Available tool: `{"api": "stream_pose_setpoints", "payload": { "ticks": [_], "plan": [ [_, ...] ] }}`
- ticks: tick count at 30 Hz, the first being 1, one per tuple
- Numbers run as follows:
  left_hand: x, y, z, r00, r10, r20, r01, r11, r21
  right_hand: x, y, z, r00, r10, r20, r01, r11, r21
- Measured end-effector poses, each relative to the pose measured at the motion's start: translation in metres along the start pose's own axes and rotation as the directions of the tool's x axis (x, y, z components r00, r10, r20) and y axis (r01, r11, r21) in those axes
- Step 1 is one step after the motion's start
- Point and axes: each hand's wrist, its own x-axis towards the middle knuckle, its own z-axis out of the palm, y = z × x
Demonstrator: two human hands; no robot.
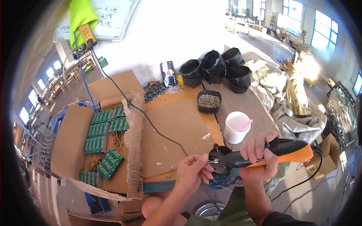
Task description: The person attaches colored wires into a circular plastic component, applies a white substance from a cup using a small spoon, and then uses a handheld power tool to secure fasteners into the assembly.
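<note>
My right hand [260, 156] is wrapped round an orange-and-black corded electric screwdriver [290, 150], lying almost level with its tip toward the left. At that silver tip, my left hand [191, 171] pinches with thumb and forefinger; what sits between them is too small to make out. Just behind the tip is a black round housing [223, 151] with thin coloured wires inside, partly hidden by the tool. Both hands are over the near edge of the worktable. A white tub [233, 133] with a pink item at its rim stands just beyond my right hand.
Left stands an open cardboard box [135, 150] holding green circuit boards [110, 164] with wires. A dark cable [141, 111] crosses the brown board [169, 132]. Farther back are a tray of small metal parts [209, 101], several black cups [214, 64] and a propped phone [168, 74].
</note>
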Motion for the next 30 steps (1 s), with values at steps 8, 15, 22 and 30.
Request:
{"api": "stream_pose_setpoints", "payload": {
  "ticks": [8,15,22,30],
  "plan": [
    [0.006,-0.003,0.005,0.999,0.042,0.018,-0.041,0.999,-0.015,-0.002,-0.001,-0.018,0.998,-0.031,0.050,0.030,0.999,0.022],
    [0.008,-0.006,0.004,0.998,0.058,0.021,-0.056,0.995,-0.080,-0.001,-0.002,-0.027,0.994,-0.017,0.107,0.012,0.999,0.049],
    [0.007,-0.001,-0.006,0.993,-0.006,0.121,0.016,0.996,-0.083,0.002,-0.003,-0.026,0.994,0.008,0.112,-0.016,0.997,0.072],
    [0.008,0.003,0.013,0.999,0.039,0.011,-0.040,0.970,0.239,-0.007,-0.004,-0.040,0.994,-0.030,0.108,0.024,0.998,0.057]
  ]
}}
